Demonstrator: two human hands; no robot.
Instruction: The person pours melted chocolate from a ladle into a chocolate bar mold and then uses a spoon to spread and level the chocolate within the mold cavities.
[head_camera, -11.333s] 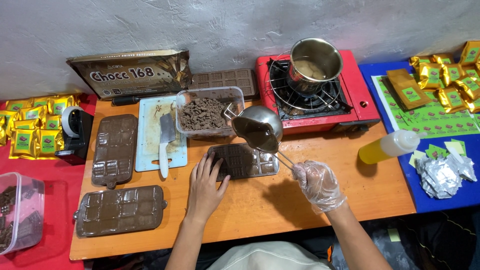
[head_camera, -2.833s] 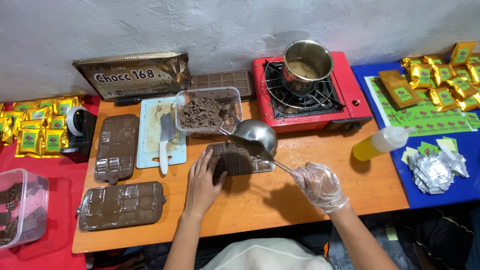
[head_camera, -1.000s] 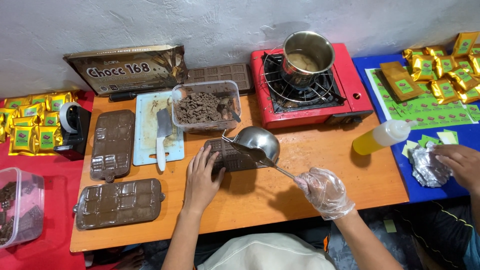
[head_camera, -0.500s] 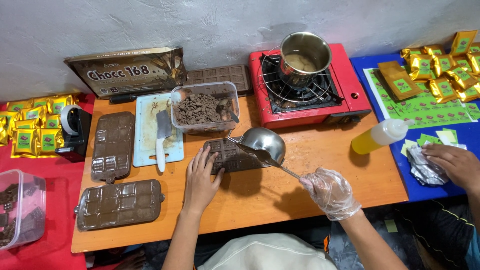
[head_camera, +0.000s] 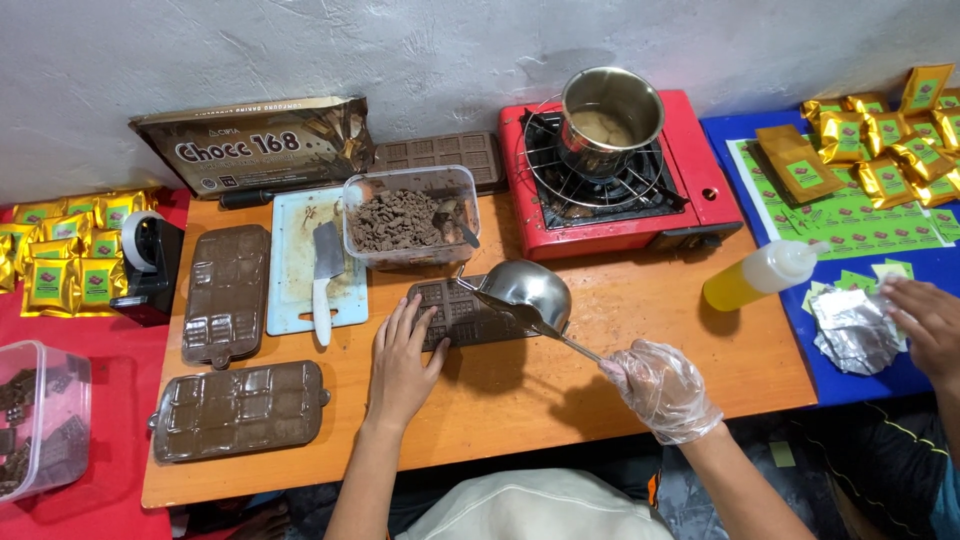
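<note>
The right hand (head_camera: 665, 385), in a thin clear glove, has its grip closed around the handle of a steel ladle (head_camera: 527, 290) whose bowl hangs tilted over the right half of a brown chocolate mould (head_camera: 455, 312) at the middle of the wooden surface (head_camera: 560, 385). The bare left hand (head_camera: 402, 355) lies flat at the mould's 8 o'clock edge, fingers spread and holding nothing, only pressing the mould down. At 12 o'clock from the mould sits a clear tub of chocolate pieces (head_camera: 405, 215); at 1 o'clock, a red stove (head_camera: 620, 180) (a steel pot on it). Risk, as I judge it: the ladle tipping too steeply would flood the cavities and run onto the surface, and the mould could slide if the left hand lifts.
</note>
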